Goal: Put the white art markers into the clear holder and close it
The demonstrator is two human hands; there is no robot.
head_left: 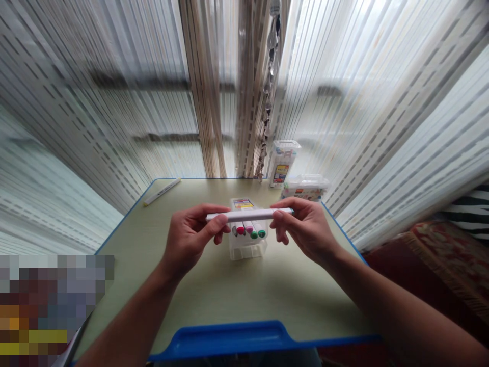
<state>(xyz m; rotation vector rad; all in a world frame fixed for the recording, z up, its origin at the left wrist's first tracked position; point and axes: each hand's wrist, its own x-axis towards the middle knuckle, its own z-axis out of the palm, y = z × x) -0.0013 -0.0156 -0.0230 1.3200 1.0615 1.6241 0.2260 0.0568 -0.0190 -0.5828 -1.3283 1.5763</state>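
Note:
A white marker [248,215] with a dark green tip at its right end is held level above the table. My left hand [193,232] pinches its left end between thumb and fingers. At the other end, my right hand [305,227] grips it near the green tip. Below and behind the marker lies an open clear plastic case [247,251] with several markers in it, their round ends red, pink and green. The held marker and my fingers hide part of the case.
A yellow-tipped marker [162,192] lies at the table's far left corner. An upright clear marker box [281,165] and another lying box [305,188] stand at the back right. The pale green table [214,300] has a blue rim, with string curtains [153,102] behind.

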